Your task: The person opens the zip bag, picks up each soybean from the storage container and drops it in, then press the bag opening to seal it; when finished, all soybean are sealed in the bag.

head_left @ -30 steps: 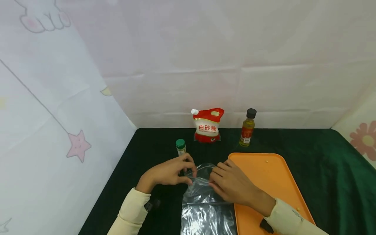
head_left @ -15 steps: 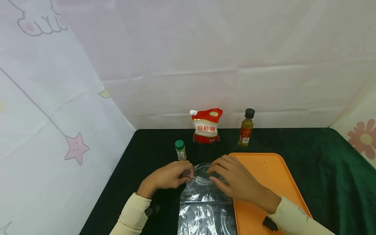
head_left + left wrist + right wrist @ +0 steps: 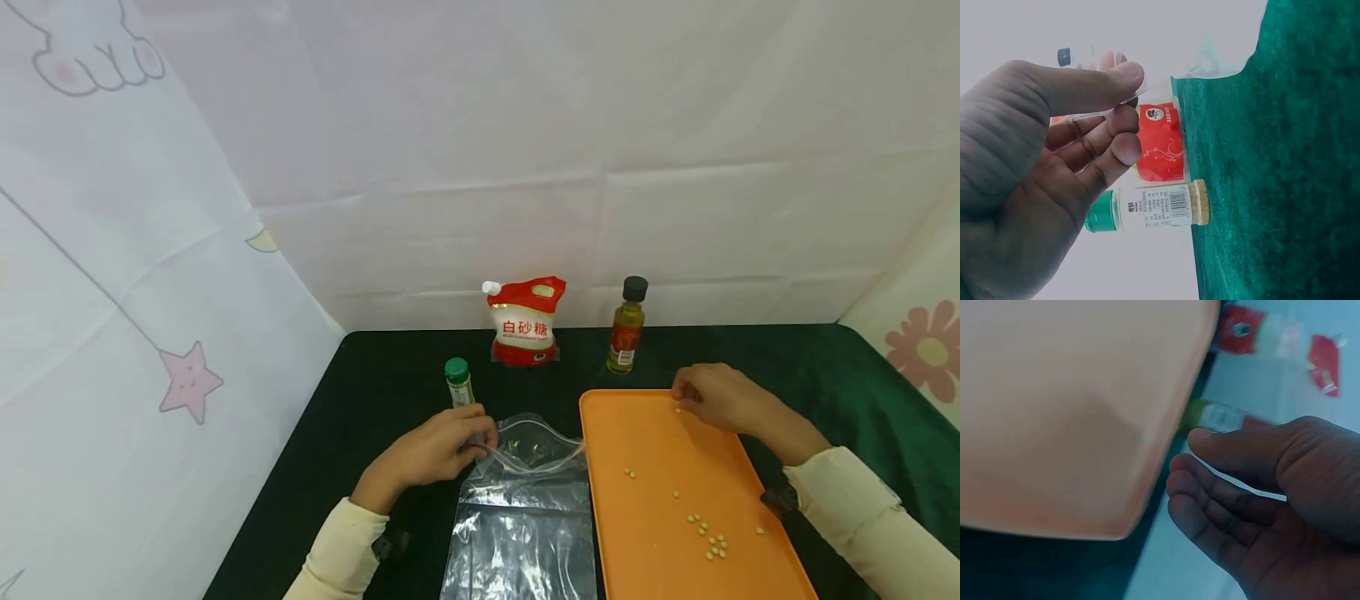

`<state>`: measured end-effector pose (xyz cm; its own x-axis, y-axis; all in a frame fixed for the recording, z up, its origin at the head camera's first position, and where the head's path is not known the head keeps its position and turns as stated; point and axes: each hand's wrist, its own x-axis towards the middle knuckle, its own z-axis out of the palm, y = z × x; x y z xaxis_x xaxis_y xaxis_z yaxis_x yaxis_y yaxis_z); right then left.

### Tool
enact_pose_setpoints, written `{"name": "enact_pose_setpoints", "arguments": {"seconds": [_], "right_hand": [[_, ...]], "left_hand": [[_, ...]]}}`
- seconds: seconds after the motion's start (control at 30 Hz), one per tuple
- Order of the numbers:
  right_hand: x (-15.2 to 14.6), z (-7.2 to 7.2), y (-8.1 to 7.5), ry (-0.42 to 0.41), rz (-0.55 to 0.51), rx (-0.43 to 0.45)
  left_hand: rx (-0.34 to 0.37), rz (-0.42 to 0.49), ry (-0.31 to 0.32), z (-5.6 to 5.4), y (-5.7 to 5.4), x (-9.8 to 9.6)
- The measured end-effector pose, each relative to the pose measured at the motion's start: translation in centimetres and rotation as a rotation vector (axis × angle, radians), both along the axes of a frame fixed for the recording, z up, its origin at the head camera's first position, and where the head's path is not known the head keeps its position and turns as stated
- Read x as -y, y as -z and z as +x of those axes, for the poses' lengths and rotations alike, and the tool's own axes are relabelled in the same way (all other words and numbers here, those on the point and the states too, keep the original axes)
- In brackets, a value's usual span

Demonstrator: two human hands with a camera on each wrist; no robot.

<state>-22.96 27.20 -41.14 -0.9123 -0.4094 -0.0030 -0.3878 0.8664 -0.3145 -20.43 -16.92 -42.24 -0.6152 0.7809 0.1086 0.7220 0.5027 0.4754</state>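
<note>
My left hand pinches the rim of a clear zip bag between thumb and fingers. The bag lies flat on the dark green cloth, its mouth spread apart; the left wrist view shows the thin plastic at the thumb tip. Over the far right corner of the orange tray, my right hand hangs with loosely curved fingers, and nothing shows between them in the right wrist view. A single pale yellow bean lies just below those fingertips. Several more beans are scattered across the tray.
A green-capped seasoning jar stands just beyond my left hand. Farther back are a red and white sugar pouch and a black-capped oil bottle. A pale printed curtain hangs behind the table.
My right hand has left the bag and swung right to the tray's far corner, uncovering the beans. The left hand keeps hold of the bag, whose mouth is now wider.
</note>
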Motion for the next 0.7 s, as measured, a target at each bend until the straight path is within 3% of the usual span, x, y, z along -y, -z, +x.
{"name": "enact_pose_setpoints", "arguments": {"seconds": [0.2, 0.37, 0.53, 0.7], "right_hand": [[-0.9, -0.6, 2.4, 0.007, -0.031, 0.049], [-0.6, -0.7, 3.2, 0.01, -0.042, 0.032], [1.4, -0.2, 2.5, -0.038, -0.157, 0.025], [5.9, 1.0, 0.5, -0.103, -0.423, 0.098]], "left_hand": [[0.014, -0.011, -0.015, 0.3, 0.1, 0.0], [0.004, -0.017, -0.006, 0.2, 0.2, 0.0], [-0.005, -0.04, -0.008, 0.3, 0.1, 0.0], [-0.029, -0.047, -0.005, 0.4, 0.0, 0.0]]}}
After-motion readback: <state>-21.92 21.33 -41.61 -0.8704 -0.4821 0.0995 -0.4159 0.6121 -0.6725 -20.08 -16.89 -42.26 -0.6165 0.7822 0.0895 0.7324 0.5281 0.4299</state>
